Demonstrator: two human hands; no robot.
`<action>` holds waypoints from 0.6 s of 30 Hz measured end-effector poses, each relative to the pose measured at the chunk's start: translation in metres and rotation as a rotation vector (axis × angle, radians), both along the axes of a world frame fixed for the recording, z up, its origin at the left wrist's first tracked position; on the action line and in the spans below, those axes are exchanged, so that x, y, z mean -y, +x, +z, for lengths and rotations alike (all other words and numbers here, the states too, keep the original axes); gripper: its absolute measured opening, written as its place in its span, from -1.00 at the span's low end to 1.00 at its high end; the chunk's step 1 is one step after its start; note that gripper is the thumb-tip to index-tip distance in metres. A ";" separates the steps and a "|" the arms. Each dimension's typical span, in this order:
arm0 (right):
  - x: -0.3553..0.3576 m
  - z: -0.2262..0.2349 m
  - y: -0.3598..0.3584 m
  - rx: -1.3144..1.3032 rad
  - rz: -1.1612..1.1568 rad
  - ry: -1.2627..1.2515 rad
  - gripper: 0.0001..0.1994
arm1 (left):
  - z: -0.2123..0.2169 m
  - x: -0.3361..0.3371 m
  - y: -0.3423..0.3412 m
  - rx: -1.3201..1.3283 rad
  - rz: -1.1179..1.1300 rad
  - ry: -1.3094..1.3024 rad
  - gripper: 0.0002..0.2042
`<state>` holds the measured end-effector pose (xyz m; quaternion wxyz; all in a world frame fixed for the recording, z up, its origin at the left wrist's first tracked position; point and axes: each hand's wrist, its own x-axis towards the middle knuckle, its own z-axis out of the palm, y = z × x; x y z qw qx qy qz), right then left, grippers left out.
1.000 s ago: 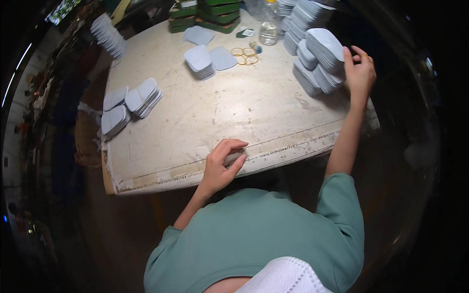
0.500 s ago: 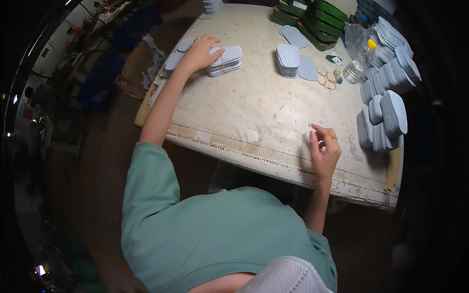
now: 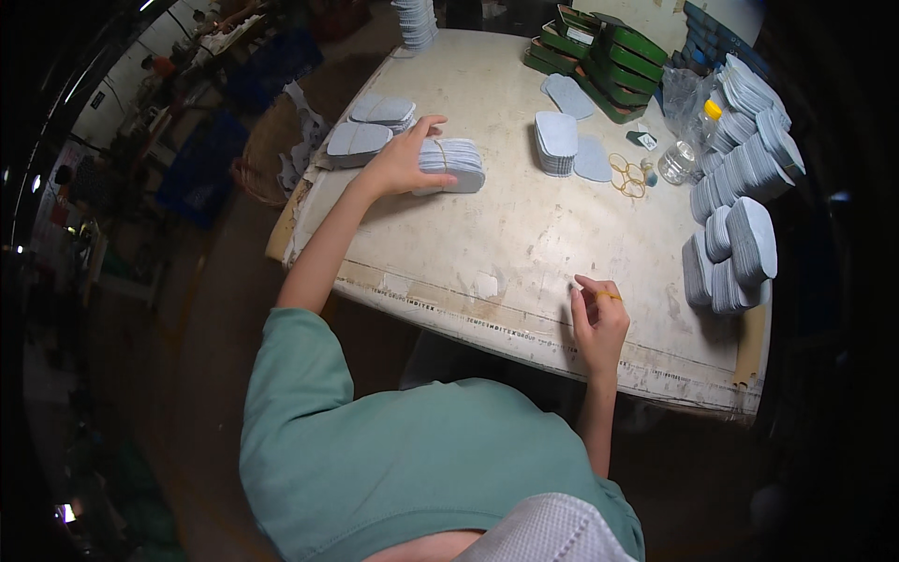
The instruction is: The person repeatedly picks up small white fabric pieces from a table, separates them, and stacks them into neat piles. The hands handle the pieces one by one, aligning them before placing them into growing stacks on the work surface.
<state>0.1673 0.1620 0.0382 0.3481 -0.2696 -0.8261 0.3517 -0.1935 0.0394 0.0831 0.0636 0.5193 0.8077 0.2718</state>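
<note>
My left hand (image 3: 401, 165) grips a rubber-banded bundle of light blue-grey, round-cornered pads (image 3: 461, 167), thumb in front and fingers behind. The bundle is tipped so its layered edges show. Two more banded bundles lie beyond and left of this hand: a nearer bundle (image 3: 358, 140) and a farther bundle (image 3: 384, 110). My right hand (image 3: 602, 323) hovers over the front of the table, its fingers half curled, thumb and index apart. A yellow band (image 3: 609, 295) loops around one of its fingers; nothing shows between the fingertips.
An unbanded pad stack (image 3: 556, 140) stands mid-table beside loose pads (image 3: 592, 157) and yellow rubber bands (image 3: 629, 178). A yellow-capped clear bottle (image 3: 678, 161) lies near tall pad stacks (image 3: 740, 245) at the right. Green trays (image 3: 626, 66) stand at the back, another pile (image 3: 415, 23) at the far left corner.
My left hand has shifted right and nearer, tipping the banded bundle onto its side in its grasp. My right hand has moved slightly left. The whole view has shifted a little.
</note>
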 end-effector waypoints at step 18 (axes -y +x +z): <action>0.034 0.027 -0.056 -0.349 0.060 0.213 -0.69 | -0.023 0.021 0.160 1.713 0.124 0.641 -0.41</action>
